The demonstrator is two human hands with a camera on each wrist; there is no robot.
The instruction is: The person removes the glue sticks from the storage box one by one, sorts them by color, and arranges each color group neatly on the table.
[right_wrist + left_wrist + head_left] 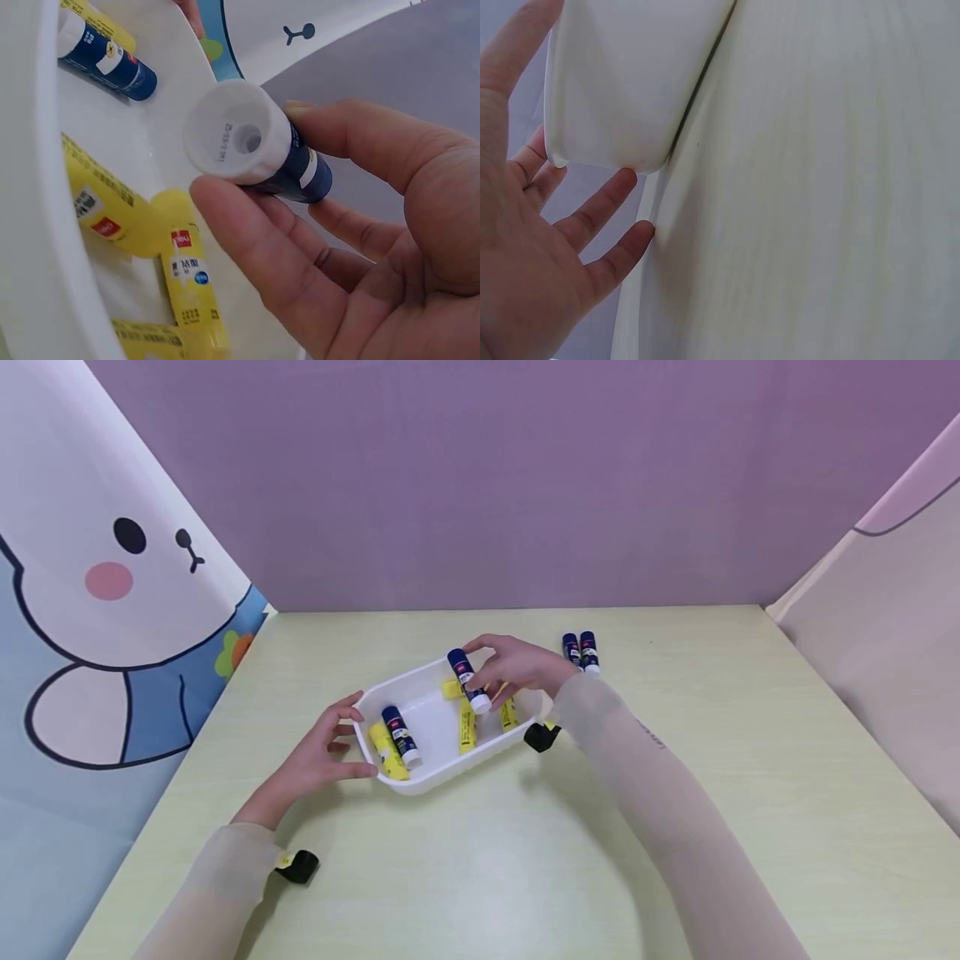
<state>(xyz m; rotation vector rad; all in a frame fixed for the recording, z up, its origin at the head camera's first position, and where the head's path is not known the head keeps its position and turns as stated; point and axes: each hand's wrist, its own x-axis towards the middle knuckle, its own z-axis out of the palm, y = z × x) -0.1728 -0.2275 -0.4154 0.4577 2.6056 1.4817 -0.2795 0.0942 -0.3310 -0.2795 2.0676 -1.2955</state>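
My right hand (521, 665) pinches a dark blue glue stick (461, 668) with a white base, tilted above the white tray (442, 770). In the right wrist view, that white base (206, 127) faces the camera, between thumb and fingers. My left hand (315, 752) holds the tray's left end, thumb at the near corner and fingers along the end wall. Inside the tray, another blue glue stick (401, 737) lies beside a yellow glue stick (386, 752). Several yellow glue sticks (467, 727) lie towards the right, partly hidden by my right hand.
Two blue glue sticks (588, 652) stand side by side on the pale wooden table (480, 877), behind my right wrist. A purple backdrop (525, 485) rises at the table's far edge. Printed cloth (67, 810) hangs at the left side.
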